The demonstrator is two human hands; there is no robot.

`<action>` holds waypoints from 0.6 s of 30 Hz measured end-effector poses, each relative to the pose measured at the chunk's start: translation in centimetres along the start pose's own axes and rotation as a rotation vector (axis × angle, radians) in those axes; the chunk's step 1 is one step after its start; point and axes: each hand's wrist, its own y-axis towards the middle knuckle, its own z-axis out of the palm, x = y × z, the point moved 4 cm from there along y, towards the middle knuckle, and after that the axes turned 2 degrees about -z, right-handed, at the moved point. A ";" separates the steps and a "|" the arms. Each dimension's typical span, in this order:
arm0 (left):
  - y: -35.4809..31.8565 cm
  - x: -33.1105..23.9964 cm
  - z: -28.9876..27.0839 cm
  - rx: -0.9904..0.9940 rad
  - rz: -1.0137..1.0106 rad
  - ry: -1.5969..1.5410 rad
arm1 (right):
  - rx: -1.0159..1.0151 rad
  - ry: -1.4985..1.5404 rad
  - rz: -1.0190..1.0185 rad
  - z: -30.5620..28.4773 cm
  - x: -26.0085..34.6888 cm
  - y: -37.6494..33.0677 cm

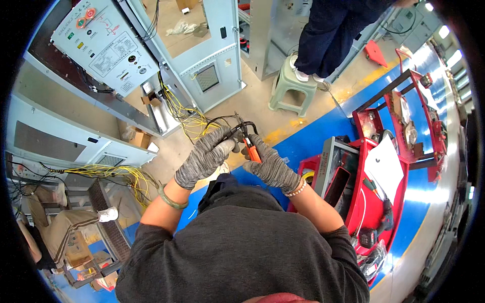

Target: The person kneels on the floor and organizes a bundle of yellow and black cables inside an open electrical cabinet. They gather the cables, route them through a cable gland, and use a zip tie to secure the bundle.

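Note:
Both hands wear grey knitted gloves and meet in front of my chest. My left hand [204,155] is closed round a black cable [217,119], close to where the tool meets it. In my right hand [273,165] are orange-handled pliers [253,153], their jaws pointing away from me at the cable. A dark curved piece arches beside the jaws; I cannot tell whether it is cable or part of the tool. Whether the jaws grip the cable is too small to make out. Yellow wires [179,113] trail from the cabinet just beyond my left hand.
Grey electrical cabinets [204,50] with open doors stand ahead and left. A person in dark trousers [323,40] stands on a green plastic stool [293,91]. On my right is a red tool cart [399,202] with a cordless drill [386,217] and white paper [384,166].

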 end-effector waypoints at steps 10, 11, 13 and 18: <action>1.6 1.5 2.9 -0.067 0.084 0.180 | 0.058 0.576 0.144 0.3 -1.9 -2.8; 1.7 1.5 3.2 -0.071 0.106 0.186 | 0.047 0.598 0.143 0.2 -1.6 -3.1; 2.1 1.1 3.6 -0.044 0.032 0.167 | 0.040 0.540 0.188 -0.4 -1.3 -3.4; 2.2 2.0 4.6 -0.072 0.178 0.342 | -0.025 0.477 0.245 0.4 -2.8 -4.2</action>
